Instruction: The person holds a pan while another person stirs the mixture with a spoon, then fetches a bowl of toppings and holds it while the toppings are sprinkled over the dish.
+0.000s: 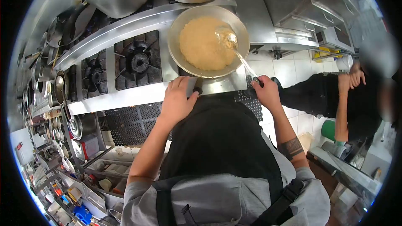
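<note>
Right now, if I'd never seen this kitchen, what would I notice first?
Probably the big round pan of tan food, top centre, right of the black burners. Next, the shiny spoon dipped into the food, its handle in the right hand. Then maybe the person in black at the far right.

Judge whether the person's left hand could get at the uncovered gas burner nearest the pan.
Probably yes: nothing visible stands on the gas burner or between it and the left hand.

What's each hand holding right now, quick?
Left hand: closed, holding the pan handle.
Right hand: closed, holding the spoon.
</note>
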Tool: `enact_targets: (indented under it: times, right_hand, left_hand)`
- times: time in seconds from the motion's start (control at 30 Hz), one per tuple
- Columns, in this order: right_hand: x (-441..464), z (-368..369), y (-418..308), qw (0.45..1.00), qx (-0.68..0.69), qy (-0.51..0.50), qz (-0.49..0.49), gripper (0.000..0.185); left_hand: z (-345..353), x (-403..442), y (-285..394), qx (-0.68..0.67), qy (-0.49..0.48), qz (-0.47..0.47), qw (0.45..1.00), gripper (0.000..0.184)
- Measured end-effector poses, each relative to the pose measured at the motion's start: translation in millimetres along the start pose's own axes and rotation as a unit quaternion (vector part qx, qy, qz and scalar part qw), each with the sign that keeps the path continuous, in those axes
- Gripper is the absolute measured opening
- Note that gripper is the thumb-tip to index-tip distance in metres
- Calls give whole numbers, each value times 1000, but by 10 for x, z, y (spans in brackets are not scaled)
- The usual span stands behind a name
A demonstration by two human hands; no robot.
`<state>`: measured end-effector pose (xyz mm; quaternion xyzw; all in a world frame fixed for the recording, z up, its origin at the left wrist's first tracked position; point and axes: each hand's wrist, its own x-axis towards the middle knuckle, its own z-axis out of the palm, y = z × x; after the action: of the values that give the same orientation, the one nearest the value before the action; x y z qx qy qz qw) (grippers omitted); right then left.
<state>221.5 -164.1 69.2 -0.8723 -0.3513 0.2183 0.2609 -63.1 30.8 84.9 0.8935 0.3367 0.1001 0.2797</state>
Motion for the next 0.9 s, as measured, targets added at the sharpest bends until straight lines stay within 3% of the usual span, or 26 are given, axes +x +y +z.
enact_targets:
  times: [0.17, 0.27, 0.33, 0.4, 0.57, 0.9]
  right_hand:
    - [-3, 5, -247, 999, -16, -11, -30, 29]
    - [-13, -1, -350, 999, -5, -18, -46, 27]
    - [-75, 21, -365, 993, -28, 20, -113, 24]
    - [-127, 6, -453, 997, 0, -7, -75, 24]
    - [-218, 6, -445, 994, -19, -7, -110, 24]
    - [-342, -76, -430, 993, -30, -10, -115, 25]
  left_hand:
    - [48, 128, 81, -12, 55, 65, 996, 55]
    - [86, 262, 66, -40, 54, 24, 997, 55]
    - [88, 390, 35, -26, 69, 31, 997, 61]
    - [76, 471, 6, -9, 86, 41, 995, 67]
    - [30, 596, 26, 52, 95, 46, 993, 78]
    - [237, 571, 20, 59, 67, 40, 995, 76]
